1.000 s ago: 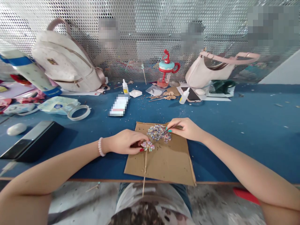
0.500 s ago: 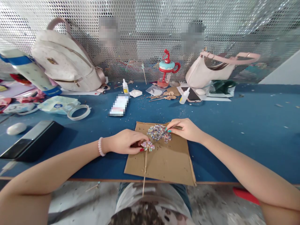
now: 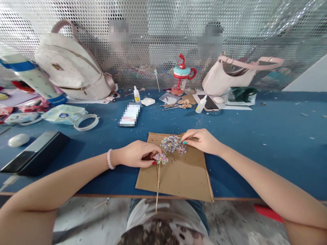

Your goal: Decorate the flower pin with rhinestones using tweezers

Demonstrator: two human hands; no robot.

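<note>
"So, where's the gem flower (image 3: 160, 158)?"
"Nearest — its stick (image 3: 158, 177) juts past the blue table (image 3: 112, 186), its head over the cardboard (image 3: 184, 180), pinched by the left hand (image 3: 139, 153)."
"And the right hand (image 3: 200, 140)?"
"Farther — fingers grasping a thin tool (image 3: 191, 135) beside the gem pile (image 3: 170, 144)."

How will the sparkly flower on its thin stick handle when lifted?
The sparkly flower is probably top-heavy, bunched at one end. The thin stick seems fairly stiff, running straight beyond the cardboard. Many small pieces suggest a fragile head.
</note>
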